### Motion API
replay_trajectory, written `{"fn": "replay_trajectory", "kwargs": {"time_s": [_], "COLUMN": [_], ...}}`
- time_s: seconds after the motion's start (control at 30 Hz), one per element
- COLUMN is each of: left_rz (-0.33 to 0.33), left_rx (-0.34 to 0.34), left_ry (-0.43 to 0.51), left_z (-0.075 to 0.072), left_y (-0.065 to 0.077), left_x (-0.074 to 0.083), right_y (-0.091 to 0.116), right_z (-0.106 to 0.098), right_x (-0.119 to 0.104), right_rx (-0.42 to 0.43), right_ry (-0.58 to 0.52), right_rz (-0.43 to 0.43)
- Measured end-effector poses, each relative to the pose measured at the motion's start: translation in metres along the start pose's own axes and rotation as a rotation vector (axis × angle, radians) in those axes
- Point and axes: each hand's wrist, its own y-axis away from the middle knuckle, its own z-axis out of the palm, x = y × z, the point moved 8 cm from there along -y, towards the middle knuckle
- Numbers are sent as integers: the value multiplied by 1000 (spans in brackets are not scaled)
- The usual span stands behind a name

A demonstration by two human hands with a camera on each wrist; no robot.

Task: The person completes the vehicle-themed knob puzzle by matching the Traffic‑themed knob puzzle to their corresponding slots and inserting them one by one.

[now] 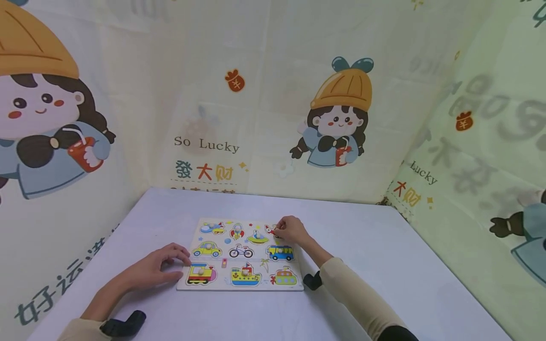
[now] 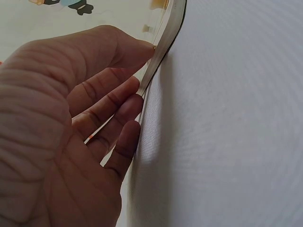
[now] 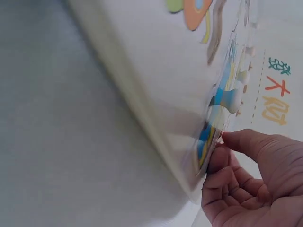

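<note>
A wooden peg puzzle board (image 1: pixel 224 285) with vehicle pictures lies flat on the table. My right hand (image 1: pixel 292 230) is at its far right corner, thumb and forefinger pinching a small red-and-white puzzle piece that the fingers mostly hide. In the right wrist view the right hand (image 3: pixel 258 177) pinches close to the board's surface, beyond a knobbed blue-and-yellow piece (image 3: pixel 218 99). Beside the board's left edge is my left hand (image 1: pixel 155 266); in the left wrist view the left hand (image 2: pixel 90 123) touches that edge with thumb and fingertips, fingers loosely bent.
Around the board spreads the white tabletop (image 1: pixel 362 246). Printed cloth walls (image 1: pixel 273 118) with cartoon figures enclose its back and sides. Other pieces on the board include a bus (image 1: pixel 280 253), a ship (image 1: pixel 246 275) and a train (image 1: pixel 200 273). Dark straps sit near both wrists.
</note>
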Motion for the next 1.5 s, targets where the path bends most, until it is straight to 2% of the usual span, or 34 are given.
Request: {"fn": "replay_trajectory", "kwargs": {"time_s": [0.3,0.67,1.1,1.5], "left_rz": [8,14,13,21], "left_rx": [-12,-9,-1,-1], "left_ry": [7,0,-10,-13], "left_z": [1,1,1,-1], "left_y": [1,0,0,0], "left_x": [0,0,-1,2], "right_y": [5,24,61,82], "right_z": [6,-3,-20,-32], "right_x": [21,26,9,6], "right_rx": [-48,-47,-81,-76], "right_ry": [-168,-256,-334,-340], "right_rz": [59,63,-38,-66]}}
